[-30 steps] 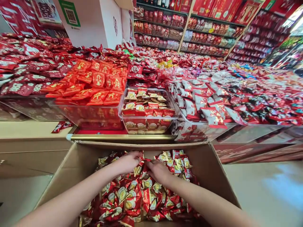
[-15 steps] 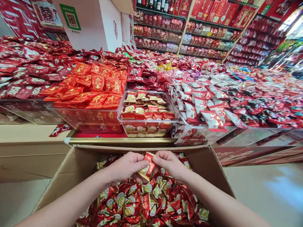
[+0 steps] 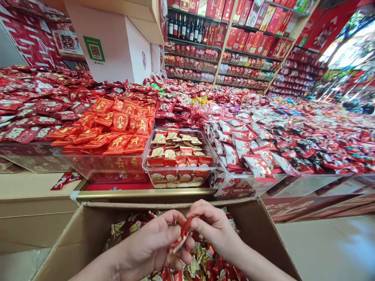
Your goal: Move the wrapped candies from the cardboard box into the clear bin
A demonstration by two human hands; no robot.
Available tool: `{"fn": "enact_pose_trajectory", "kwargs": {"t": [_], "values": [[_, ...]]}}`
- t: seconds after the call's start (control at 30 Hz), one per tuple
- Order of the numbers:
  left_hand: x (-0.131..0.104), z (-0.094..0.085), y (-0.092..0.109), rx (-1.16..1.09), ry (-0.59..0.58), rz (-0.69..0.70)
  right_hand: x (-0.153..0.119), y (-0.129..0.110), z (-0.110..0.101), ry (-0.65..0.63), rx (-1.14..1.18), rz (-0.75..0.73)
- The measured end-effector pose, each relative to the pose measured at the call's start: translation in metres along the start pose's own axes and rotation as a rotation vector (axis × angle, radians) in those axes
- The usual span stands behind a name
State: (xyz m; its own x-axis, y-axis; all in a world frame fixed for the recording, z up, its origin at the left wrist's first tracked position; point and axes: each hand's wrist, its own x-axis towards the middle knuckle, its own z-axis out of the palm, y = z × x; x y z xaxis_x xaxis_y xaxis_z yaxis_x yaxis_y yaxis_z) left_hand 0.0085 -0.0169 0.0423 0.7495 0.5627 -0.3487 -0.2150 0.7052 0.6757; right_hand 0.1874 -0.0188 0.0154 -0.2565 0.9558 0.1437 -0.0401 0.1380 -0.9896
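A small red-and-gold wrapped candy (image 3: 182,237) is pinched between both my hands above an open cardboard box. My left hand (image 3: 155,242) grips its lower left side between thumb and fingers. On the upper right end, the thumb and fingertips of my right hand (image 3: 211,225) press together. Below lie many loose candies (image 3: 202,255) in the same red and gold wrappers, partly hidden by my hands. Just beyond the box, a clear plastic bin (image 3: 179,168) holds rows of matching packets with "DURIAN" printed on them.
The cardboard box (image 3: 271,238) has raised walls around my hands. Left of the durian bin sits a bin of orange-red packets (image 3: 120,121); to its right are white-and-red packets (image 3: 258,166). A white pillar (image 3: 102,43) and stocked shelves (image 3: 193,47) stand behind.
The candy has turned from its printed face toward me to a narrower, edge-on view. Both hands sit lower in the picture, and the camera view has tilted upward.
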Motion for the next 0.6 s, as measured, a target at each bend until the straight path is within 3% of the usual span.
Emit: {"fn": "enact_pose_trajectory", "kwargs": {"t": [0.1, 0.17, 0.23, 0.33, 0.43, 0.53, 0.6], "values": [[0.007, 0.000, -0.006, 0.105, 0.138, 0.168, -0.005, 0.002, 0.012, 0.054, 0.218, 0.121], [0.011, -0.002, -0.009, 0.135, 0.220, 0.219, -0.009, 0.005, 0.019, 0.032, 0.272, 0.088], [0.012, -0.003, -0.010, 0.116, 0.306, 0.253, -0.010, 0.010, 0.023, 0.029, 0.186, 0.007], [0.010, -0.004, -0.008, 0.046, 0.439, 0.281, -0.006, 0.014, 0.024, 0.066, -0.126, -0.124], [0.007, -0.003, -0.004, -0.061, 0.516, 0.295, 0.005, 0.005, 0.024, 0.067, -0.626, -0.378], [0.004, -0.001, 0.001, -0.129, 0.528, 0.334, 0.016, -0.016, 0.028, -0.032, -1.118, -0.732], [0.002, 0.000, 0.005, -0.142, 0.521, 0.363, 0.021, -0.034, 0.031, -0.138, -1.330, -0.875]]}}
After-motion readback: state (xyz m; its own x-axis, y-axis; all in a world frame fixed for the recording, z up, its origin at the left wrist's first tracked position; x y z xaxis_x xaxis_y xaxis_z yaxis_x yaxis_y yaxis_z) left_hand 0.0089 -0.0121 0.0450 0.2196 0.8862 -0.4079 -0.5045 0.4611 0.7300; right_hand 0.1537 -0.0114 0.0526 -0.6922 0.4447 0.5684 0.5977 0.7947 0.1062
